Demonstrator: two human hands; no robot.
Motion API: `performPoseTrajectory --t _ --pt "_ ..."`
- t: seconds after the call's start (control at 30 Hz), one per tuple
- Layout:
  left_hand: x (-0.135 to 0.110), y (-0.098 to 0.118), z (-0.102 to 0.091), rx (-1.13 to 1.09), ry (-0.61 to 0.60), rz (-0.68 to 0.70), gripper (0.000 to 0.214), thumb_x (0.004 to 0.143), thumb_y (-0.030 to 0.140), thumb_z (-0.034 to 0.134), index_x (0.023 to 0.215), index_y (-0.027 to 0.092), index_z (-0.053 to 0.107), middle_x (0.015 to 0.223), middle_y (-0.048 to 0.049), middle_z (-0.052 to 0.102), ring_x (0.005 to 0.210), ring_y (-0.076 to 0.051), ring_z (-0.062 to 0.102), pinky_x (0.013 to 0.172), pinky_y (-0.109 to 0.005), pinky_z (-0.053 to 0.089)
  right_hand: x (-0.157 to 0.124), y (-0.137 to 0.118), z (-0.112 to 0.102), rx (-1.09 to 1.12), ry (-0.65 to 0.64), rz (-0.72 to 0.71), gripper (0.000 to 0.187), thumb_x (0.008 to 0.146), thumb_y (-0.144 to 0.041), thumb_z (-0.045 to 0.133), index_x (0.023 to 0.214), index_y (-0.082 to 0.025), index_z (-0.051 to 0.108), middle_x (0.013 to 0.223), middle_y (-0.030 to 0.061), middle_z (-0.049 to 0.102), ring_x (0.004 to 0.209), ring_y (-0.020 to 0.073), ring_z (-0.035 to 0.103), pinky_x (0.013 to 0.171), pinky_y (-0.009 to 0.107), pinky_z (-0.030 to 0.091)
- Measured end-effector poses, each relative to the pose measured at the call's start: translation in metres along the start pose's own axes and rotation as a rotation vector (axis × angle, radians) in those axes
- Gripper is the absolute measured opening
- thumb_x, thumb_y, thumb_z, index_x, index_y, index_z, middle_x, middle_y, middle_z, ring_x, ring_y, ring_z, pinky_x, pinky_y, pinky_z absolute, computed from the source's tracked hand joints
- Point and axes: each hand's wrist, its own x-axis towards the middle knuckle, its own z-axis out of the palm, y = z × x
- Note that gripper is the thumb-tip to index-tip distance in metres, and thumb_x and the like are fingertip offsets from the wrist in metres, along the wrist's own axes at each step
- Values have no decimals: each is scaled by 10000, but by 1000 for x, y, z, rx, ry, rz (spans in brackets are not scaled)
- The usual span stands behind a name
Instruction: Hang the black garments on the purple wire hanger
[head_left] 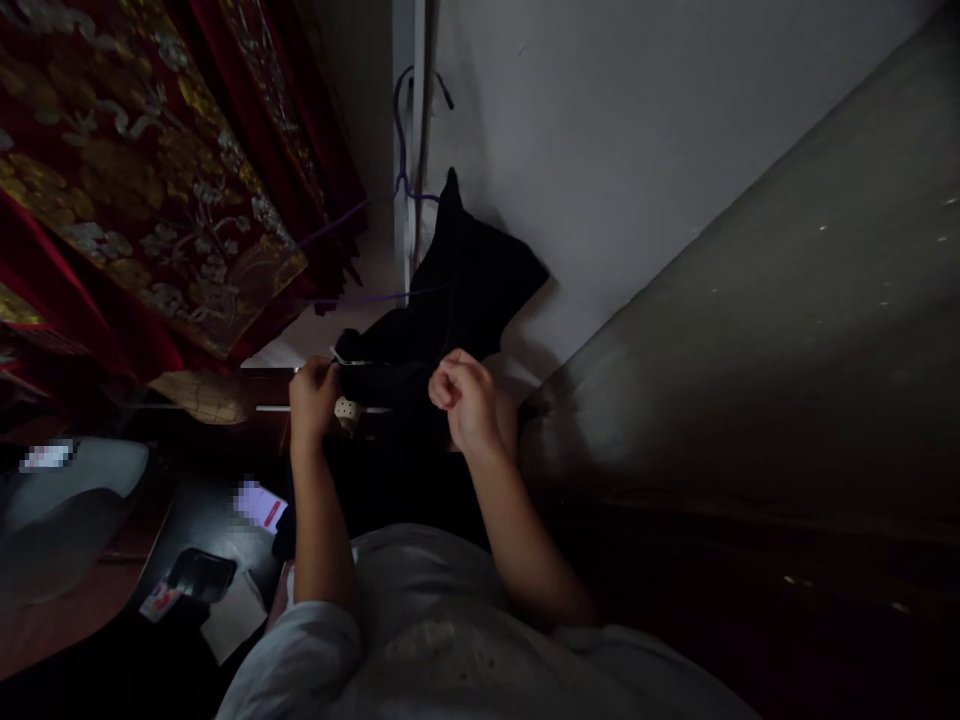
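A black garment (480, 270) hangs in front of me from a purple wire hanger (403, 140). One shoulder of the hanger goes into the cloth; its other arm and lower bar show bare on the left. My left hand (311, 400) is closed in a pinch at the left edge of the dark cloth, where a thin pale line runs along it. Fingers curled, my right hand (469, 400) is against the right side of the garment. What lies inside that grip is hidden, and the cloth's lower part blends into shadow.
Red embroidered fabric (157, 180) hangs at upper left. A pale wall (637, 120) stands behind the garment. At lower left, a dark tabletop (191, 510) bears a lit phone (261, 507), a black item (201, 575) and a white paper-like piece (234, 617). A dull panel (750, 340) slants along the right.
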Motion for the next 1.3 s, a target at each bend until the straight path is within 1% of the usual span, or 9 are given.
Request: performPoseTrajectory --t 0.23,0.47,0.63,0.73,0.8,0.9,0.97,1.13,1.3 --pt "-26 20 11 -506 107 50 237 966 416 638 938 181 638 883 -26 650 820 -143 627 772 -224 506 -18 20 -27 -74 30 105 211 695 -340 599 641 -215 438 450 -75 353 407 64 305 425 215 186" --pt "-53 64 19 -787 -14 102 212 986 415 664 964 206 640 958 -21 651 881 -136 643 823 -224 534 -5 40 -52 -531 -197 253 189 698 -368 605 673 -185 563 530 -34 494 500 94 450 488 224 326" --pt "-65 81 29 -707 -166 136 201 995 401 656 988 200 664 1010 -43 683 946 -170 658 896 -269 531 -16 39 -58 -602 -249 16 425 645 -291 764 1040 -181 650 1070 77 683 943 196 651 846 330 529" --pt "-72 94 38 -632 -234 163 204 993 400 653 970 198 659 996 -53 688 951 -189 661 908 -300 536 -24 32 -50 -461 -373 -122 570 677 -212 749 1226 -228 598 1302 87 636 1215 239 609 1087 391 471" --pt "-75 102 44 -572 -246 232 192 996 395 645 982 204 666 1036 -69 686 997 -207 659 953 -336 534 -27 29 -41 -411 -357 -140 506 716 -240 738 1205 -244 608 1266 78 656 1202 251 614 1076 398 484" --pt "-72 109 45 -440 -199 388 198 991 401 656 985 209 703 1120 -97 651 1135 -241 621 1062 -394 486 -31 23 -29 -435 -215 -128 133 795 -339 672 886 -247 645 951 48 687 958 245 642 889 366 539" --pt "-63 108 42 -369 -192 459 264 995 458 638 1022 210 721 1202 -115 619 1236 -262 574 1126 -416 439 -32 16 -25 -494 -203 -58 191 805 -356 635 672 -233 573 711 27 599 738 211 584 692 321 508" --pt "-37 82 34 -421 -800 389 760 975 799 257 1190 234 718 1116 -126 697 1147 -270 660 1044 -421 528 -26 -14 -35 -398 -264 146 168 650 -307 680 591 -213 553 575 -9 516 540 137 452 482 250 371" --pt "-35 63 28 -406 -1033 209 798 860 905 372 742 210 747 685 -90 676 672 -225 683 607 -315 582 8 -52 -41 -367 -440 205 242 589 -281 663 465 -195 473 439 -36 399 398 83 309 372 216 210"
